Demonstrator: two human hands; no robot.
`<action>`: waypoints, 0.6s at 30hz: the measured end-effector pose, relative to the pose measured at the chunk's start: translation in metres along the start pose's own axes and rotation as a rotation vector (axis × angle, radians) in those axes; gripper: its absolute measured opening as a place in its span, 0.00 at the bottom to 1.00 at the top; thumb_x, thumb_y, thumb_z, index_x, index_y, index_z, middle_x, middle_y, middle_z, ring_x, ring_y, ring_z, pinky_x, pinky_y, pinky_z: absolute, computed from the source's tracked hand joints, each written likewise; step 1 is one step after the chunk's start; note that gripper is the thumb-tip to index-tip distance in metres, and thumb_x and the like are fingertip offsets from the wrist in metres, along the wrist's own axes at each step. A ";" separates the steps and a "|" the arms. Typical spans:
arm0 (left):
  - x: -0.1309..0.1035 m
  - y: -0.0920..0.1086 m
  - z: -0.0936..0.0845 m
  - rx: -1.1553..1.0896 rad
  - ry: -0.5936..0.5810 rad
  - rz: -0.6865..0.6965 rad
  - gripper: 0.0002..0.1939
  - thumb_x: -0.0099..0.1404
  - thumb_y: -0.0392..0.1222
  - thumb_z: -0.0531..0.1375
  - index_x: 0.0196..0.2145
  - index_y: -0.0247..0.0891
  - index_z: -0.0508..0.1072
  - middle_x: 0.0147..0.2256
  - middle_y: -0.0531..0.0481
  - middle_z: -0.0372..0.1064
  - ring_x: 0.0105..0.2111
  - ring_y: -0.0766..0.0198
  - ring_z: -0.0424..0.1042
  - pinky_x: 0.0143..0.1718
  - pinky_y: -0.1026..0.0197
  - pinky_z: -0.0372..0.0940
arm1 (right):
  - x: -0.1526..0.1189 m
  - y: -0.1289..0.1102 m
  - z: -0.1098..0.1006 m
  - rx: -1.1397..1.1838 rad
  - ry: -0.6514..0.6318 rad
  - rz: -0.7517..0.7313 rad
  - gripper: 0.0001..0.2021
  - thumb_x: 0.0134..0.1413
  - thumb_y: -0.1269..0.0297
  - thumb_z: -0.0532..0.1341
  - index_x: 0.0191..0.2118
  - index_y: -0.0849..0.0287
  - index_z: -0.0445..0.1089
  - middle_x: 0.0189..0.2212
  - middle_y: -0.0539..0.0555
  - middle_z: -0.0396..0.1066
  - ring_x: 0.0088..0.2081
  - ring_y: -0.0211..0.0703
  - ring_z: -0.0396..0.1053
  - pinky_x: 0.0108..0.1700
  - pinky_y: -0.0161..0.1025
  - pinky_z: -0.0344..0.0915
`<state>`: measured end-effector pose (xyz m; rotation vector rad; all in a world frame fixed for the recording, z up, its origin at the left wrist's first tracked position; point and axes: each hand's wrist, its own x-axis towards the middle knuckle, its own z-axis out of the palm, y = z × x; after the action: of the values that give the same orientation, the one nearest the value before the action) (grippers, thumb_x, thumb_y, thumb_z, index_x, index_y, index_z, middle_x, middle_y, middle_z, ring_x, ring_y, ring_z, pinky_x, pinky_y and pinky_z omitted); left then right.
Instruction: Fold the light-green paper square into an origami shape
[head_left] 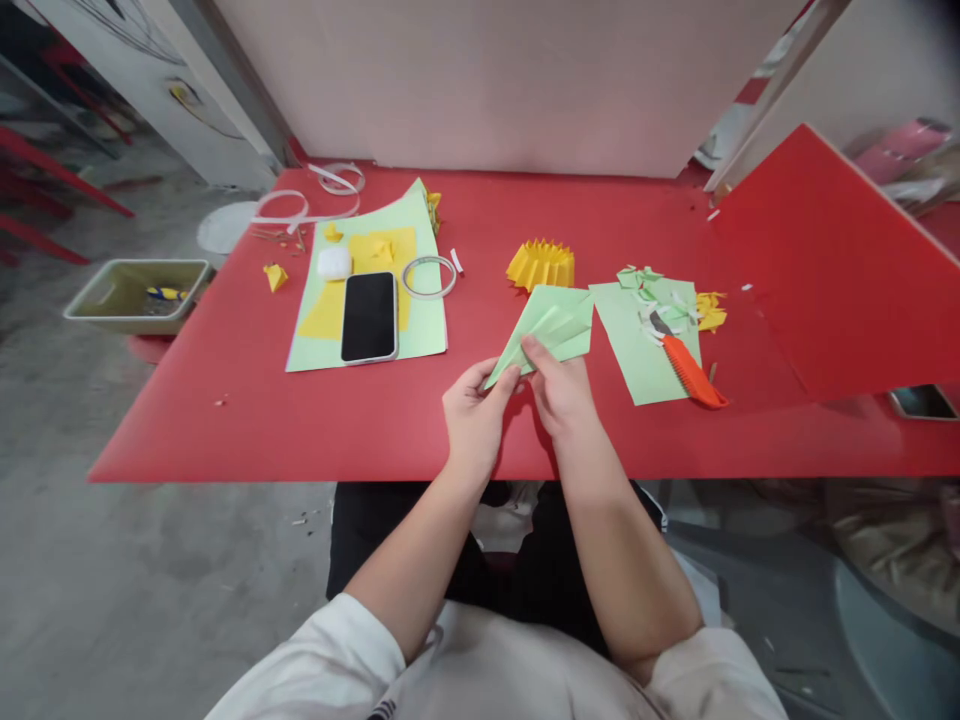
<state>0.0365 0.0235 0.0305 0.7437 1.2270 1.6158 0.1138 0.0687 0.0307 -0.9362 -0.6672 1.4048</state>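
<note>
Left hand (478,405): pinches folded green paper (559,312) at its narrow lower corner | right hand (564,396): clamped on same sheet, thumb on top | paper: over red table (375,430), nearside of yellow pleated piece (541,266), left of orange-handled knife (688,370)

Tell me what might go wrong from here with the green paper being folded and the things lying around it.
The orange cutter lies with its blade apparently exposed, right of the right hand; a careless reach there could cut a finger.

The folded green paper is pinched by the right hand and the left hand; uneven pressure might crease it askew.

The yellow pleated paper sits just beyond it and might get knocked.
</note>
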 end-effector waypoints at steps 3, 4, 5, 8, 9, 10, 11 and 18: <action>0.000 -0.006 -0.002 -0.007 0.004 -0.086 0.12 0.53 0.43 0.65 0.35 0.35 0.76 0.32 0.49 0.76 0.31 0.65 0.75 0.36 0.62 0.71 | 0.003 0.009 -0.004 0.017 0.005 0.006 0.19 0.40 0.63 0.68 0.42 0.53 0.69 0.42 0.51 0.72 0.45 0.42 0.70 0.48 0.42 0.67; -0.001 -0.008 -0.004 -0.015 -0.002 -0.119 0.12 0.53 0.43 0.65 0.35 0.35 0.76 0.32 0.49 0.76 0.30 0.65 0.75 0.36 0.61 0.71 | 0.003 0.012 -0.006 0.023 0.001 0.011 0.20 0.40 0.63 0.67 0.44 0.53 0.68 0.43 0.51 0.72 0.45 0.42 0.70 0.48 0.42 0.67; -0.002 -0.009 -0.006 -0.025 -0.010 -0.148 0.13 0.53 0.44 0.65 0.36 0.36 0.76 0.33 0.49 0.76 0.31 0.64 0.75 0.36 0.60 0.71 | 0.002 0.014 -0.008 0.027 -0.005 0.015 0.21 0.41 0.63 0.67 0.45 0.52 0.68 0.43 0.51 0.72 0.46 0.42 0.70 0.49 0.43 0.67; -0.007 -0.013 -0.012 -0.051 -0.038 -0.194 0.15 0.54 0.45 0.65 0.39 0.37 0.76 0.37 0.47 0.76 0.34 0.60 0.76 0.38 0.56 0.72 | -0.001 0.016 -0.012 0.020 -0.022 0.008 0.23 0.42 0.63 0.66 0.48 0.52 0.66 0.46 0.52 0.70 0.49 0.43 0.68 0.52 0.44 0.65; -0.008 -0.013 -0.014 -0.050 -0.042 -0.194 0.16 0.54 0.45 0.65 0.40 0.37 0.76 0.38 0.47 0.76 0.35 0.59 0.76 0.38 0.55 0.72 | -0.002 0.016 -0.012 0.009 -0.020 0.001 0.23 0.43 0.63 0.66 0.48 0.52 0.66 0.47 0.52 0.70 0.49 0.44 0.68 0.53 0.45 0.64; -0.009 -0.013 -0.016 -0.042 -0.047 -0.191 0.17 0.54 0.46 0.64 0.42 0.37 0.76 0.39 0.46 0.76 0.35 0.58 0.76 0.38 0.55 0.72 | -0.003 0.015 -0.012 -0.004 -0.015 -0.006 0.22 0.43 0.63 0.66 0.48 0.52 0.67 0.47 0.52 0.70 0.49 0.44 0.68 0.53 0.45 0.64; -0.010 -0.013 -0.017 -0.030 -0.053 -0.185 0.18 0.55 0.46 0.64 0.43 0.38 0.75 0.41 0.46 0.75 0.35 0.57 0.76 0.38 0.54 0.73 | -0.003 0.015 -0.012 -0.018 -0.008 -0.013 0.22 0.42 0.63 0.66 0.47 0.53 0.67 0.46 0.53 0.70 0.49 0.44 0.68 0.53 0.45 0.64; -0.018 -0.009 -0.026 0.020 -0.117 -0.072 0.22 0.61 0.44 0.57 0.54 0.45 0.66 0.46 0.49 0.72 0.41 0.58 0.75 0.44 0.54 0.71 | -0.008 0.012 -0.008 -0.051 -0.007 -0.063 0.24 0.43 0.63 0.66 0.49 0.52 0.66 0.44 0.52 0.71 0.46 0.43 0.69 0.51 0.45 0.66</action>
<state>0.0235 -0.0019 0.0150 0.7871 1.1743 1.4828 0.1144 0.0589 0.0176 -0.9429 -0.7351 1.3409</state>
